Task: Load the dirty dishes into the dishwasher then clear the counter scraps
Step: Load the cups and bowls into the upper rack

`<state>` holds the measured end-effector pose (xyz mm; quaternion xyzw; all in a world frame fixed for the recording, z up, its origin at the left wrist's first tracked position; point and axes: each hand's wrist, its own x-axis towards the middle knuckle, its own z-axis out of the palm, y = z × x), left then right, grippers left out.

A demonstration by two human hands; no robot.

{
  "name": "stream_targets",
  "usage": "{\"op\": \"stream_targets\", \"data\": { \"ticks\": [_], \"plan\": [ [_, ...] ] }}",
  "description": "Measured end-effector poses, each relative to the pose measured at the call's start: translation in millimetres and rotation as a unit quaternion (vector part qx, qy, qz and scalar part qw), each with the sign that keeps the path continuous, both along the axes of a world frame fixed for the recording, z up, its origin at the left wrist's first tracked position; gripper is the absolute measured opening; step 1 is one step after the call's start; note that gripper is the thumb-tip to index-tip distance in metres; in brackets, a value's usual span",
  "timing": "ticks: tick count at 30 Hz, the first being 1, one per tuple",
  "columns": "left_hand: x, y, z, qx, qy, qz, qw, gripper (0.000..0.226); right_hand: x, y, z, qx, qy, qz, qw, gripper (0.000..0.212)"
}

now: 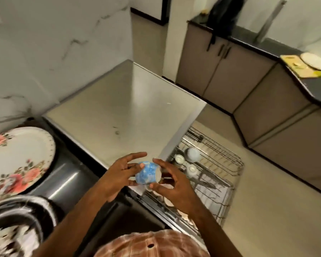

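Marbled white wall [44,52], beige floor [258,210], taupe cabinets [230,71], black countertop [317,89].

Rack [238,165] far end open; cups [192,154] crowd end nr steel top [119,101].

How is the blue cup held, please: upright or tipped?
Tipped: left hand and right hand hold the blue cup sideways, rim toward the right.

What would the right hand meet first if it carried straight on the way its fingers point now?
The right hand would meet the blue cup at once; its fingertips touch the rim end. Just beyond, as far as depth shows, is the left hand, holding the cup's other side.
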<state>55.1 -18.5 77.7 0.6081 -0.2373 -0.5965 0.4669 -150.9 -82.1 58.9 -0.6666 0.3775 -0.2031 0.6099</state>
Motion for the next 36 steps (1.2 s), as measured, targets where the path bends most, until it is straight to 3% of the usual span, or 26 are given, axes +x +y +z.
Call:
{"op": "stream_targets", "data": {
  "ticks": [7, 11, 15, 22, 31, 36],
  "plan": [
    [-73, -63, -20, 0.075, 0.015, -0.046, 0.996, 0.026, -77, -41, -31, -0.007, 0.014, -0.037, 0.999, 0.062],
    [-101, -89, -44, 0.079, -0.041, -0.03, 0.996, 0.028, -115, -68, -68, 0.009, 0.029, -0.092, 0.995, 0.058],
    [-113, -100, -67, 0.076, -0.147, -0.044, 0.985, 0.026, -152, -98, -130, 0.027, 0.12, -0.149, 0.981, 0.058],
    [-134, -90, -74, 0.105, -0.171, -0.051, 0.978, 0.02, -165, -121, -226, 0.044, 0.331, -0.144, 0.931, 0.064],
    [-140, -72, -74, 0.135, -0.218, -0.03, 0.966, 0.022, -149, -129, -290, 0.086, 0.458, -0.104, 0.879, 0.079],
    [-137, -59, -75, 0.157, -0.214, -0.003, 0.964, 0.022, -149, -132, -328, 0.072, 0.475, -0.101, 0.871, 0.084]
  ]
}}
